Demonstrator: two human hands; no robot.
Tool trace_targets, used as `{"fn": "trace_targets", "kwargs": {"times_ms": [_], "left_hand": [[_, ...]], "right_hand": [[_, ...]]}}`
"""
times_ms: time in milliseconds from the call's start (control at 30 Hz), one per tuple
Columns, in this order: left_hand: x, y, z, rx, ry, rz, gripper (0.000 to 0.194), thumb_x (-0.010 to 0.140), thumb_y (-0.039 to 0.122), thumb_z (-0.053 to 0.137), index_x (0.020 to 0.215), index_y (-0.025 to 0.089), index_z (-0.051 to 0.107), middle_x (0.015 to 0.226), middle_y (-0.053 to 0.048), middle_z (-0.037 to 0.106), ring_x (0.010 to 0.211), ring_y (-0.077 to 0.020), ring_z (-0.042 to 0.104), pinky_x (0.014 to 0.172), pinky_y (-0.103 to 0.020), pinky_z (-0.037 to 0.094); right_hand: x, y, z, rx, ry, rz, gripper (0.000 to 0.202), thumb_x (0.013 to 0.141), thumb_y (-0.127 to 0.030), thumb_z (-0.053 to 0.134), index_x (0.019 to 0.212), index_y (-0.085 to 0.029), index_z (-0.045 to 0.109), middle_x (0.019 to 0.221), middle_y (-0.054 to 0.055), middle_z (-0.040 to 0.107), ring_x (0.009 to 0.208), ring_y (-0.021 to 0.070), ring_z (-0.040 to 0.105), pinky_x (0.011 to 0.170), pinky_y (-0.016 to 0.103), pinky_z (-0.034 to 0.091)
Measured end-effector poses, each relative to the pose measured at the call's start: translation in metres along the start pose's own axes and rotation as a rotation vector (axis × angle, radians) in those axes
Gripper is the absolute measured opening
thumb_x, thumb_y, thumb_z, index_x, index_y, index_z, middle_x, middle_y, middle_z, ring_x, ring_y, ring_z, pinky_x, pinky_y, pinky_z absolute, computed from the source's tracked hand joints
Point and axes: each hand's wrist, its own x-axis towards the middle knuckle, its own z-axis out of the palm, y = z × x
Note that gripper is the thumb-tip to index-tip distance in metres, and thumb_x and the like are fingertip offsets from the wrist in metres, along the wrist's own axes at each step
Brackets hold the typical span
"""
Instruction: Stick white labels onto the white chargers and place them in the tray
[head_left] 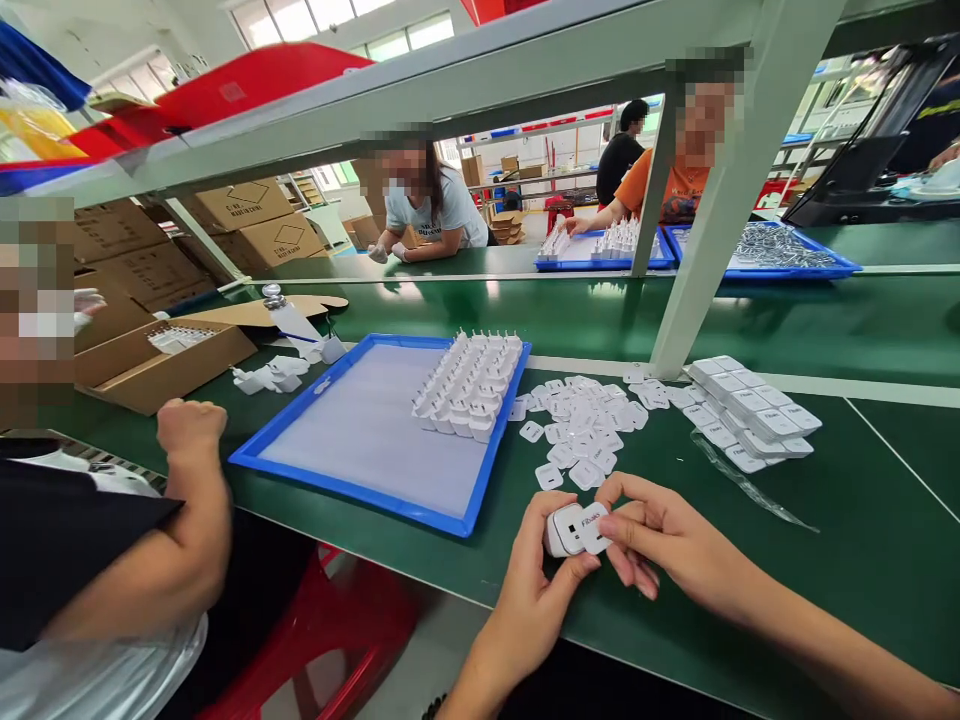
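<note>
My left hand [534, 580] is closed around a white charger housing [562, 532], whose face with a small dark port is turned up toward me. Between the thumb and fingers of my right hand [660, 535] is a white square cover plate [595, 528] with printed lettering. The plate overlaps the right side of the housing's face; whether it touches cannot be made out. Just beyond my hands lies a loose pile of similar cover plates [581, 425] on the green table [840, 590].
Left of the pile, a blue-rimmed tray [360, 480] holds rows of white charger housings [474, 385]. Stacked plate sheets [750, 405] and a clear plastic strip [754, 495] lie to the right. A metal post [705, 220] rises beyond. A co-worker's arm [180, 520] is at the left.
</note>
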Motion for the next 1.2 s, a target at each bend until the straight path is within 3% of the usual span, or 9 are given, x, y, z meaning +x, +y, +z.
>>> {"fn": "trace_targets", "kwargs": {"times_ms": [200,800,1200], "left_hand": [[-0.0035,0.0062,-0.0015,0.137,-0.128,0.082,0.036,0.1,0.035,0.043,0.135,0.031,0.035,0.124,-0.004,0.046,0.111,-0.0184,0.048,0.099,-0.032,0.038],[-0.0025,0.0042,-0.001,0.171,-0.145,0.139,0.032,0.099,0.032,0.045,0.131,0.029,0.039,0.127,-0.006,0.044,0.117,-0.0213,0.045,0.101,-0.033,0.037],[-0.0049,0.0007,-0.0015,0.226,-0.182,0.177,0.035,0.099,0.029,0.046,0.133,0.027,0.037,0.131,-0.009,0.041,0.124,-0.023,0.042,0.105,-0.037,0.036]], "right_hand": [[0.0014,0.0049,0.0036,0.083,-0.022,0.024,0.035,0.086,-0.047,0.066,0.079,-0.019,0.047,0.056,-0.001,0.066,0.041,0.0082,0.053,0.044,0.02,0.035],[0.0009,0.0032,0.0007,0.031,-0.02,0.039,0.033,0.084,-0.046,0.067,0.076,-0.02,0.048,0.05,-0.004,0.062,0.038,0.0067,0.046,0.042,0.019,0.032],[-0.0005,-0.0026,0.0008,-0.009,0.01,0.158,0.034,0.077,-0.043,0.071,0.072,-0.02,0.047,0.045,-0.003,0.063,0.03,0.0059,0.044,0.034,0.015,0.028]]}}
